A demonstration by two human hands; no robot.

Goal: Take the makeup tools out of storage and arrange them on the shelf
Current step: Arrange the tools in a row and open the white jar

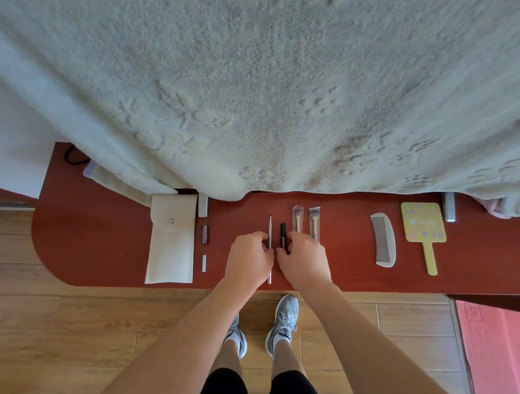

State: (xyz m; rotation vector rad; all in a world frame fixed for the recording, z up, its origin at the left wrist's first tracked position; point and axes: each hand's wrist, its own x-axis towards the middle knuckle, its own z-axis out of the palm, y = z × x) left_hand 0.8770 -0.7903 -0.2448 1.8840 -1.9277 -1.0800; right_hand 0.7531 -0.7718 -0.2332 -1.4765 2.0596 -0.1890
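Observation:
On the red-brown shelf [101, 243] the makeup tools lie in a row. My left hand [248, 259] pinches a thin pale liner pencil [270, 230] that lies lengthwise on the shelf. Right beside it, my right hand [302, 259] has thumb and fingers curled round the lower end of a short black tool [283, 232]. Two brushes in clear sleeves [297, 219] [314, 221] lie just right of it. Further right are a grey comb [383, 239] and a yellow hand mirror [423, 226]. The white storage pouch [170, 246] lies flat at the left, flap snapped.
A small dark tube [204, 234] and a small pale stick [203, 263] lie beside the pouch. A pale textured blanket [257, 92] hangs over the shelf's back edge. Wooden floor [68, 322], my shoes and a pink mat [496, 356] are below.

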